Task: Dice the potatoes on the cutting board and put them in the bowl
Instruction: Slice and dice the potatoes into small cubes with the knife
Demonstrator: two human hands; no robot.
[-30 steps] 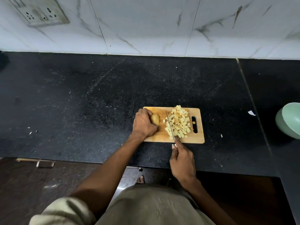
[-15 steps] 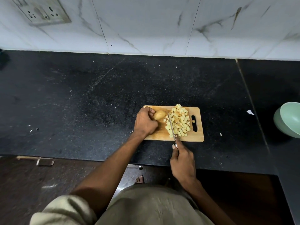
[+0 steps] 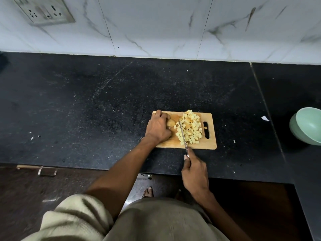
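Note:
A wooden cutting board [image 3: 211, 145] lies on the black counter. On its right half sits a pile of diced potato cubes [image 3: 191, 127]. My left hand [image 3: 159, 126] grips a whole brown potato [image 3: 171, 122] at the board's left end, mostly covering it. My right hand [image 3: 195, 173] holds a knife [image 3: 182, 133] by its handle; the blade lies along the left edge of the dice pile. A pale green bowl [image 3: 306, 126] stands tilted at the far right of the counter, apart from the board.
A white marble wall with a switch plate [image 3: 46, 12] backs the counter. Small white scraps [image 3: 264, 118] lie on the counter between the board and the bowl. A seam [image 3: 265, 108] runs down the counter right of the board. Below are a drawer handle [image 3: 46, 172] and my bare foot [image 3: 148, 192].
My left hand has shifted on the potato, turning it and covering more of it. The knife blade stays beside the dice pile with little movement.

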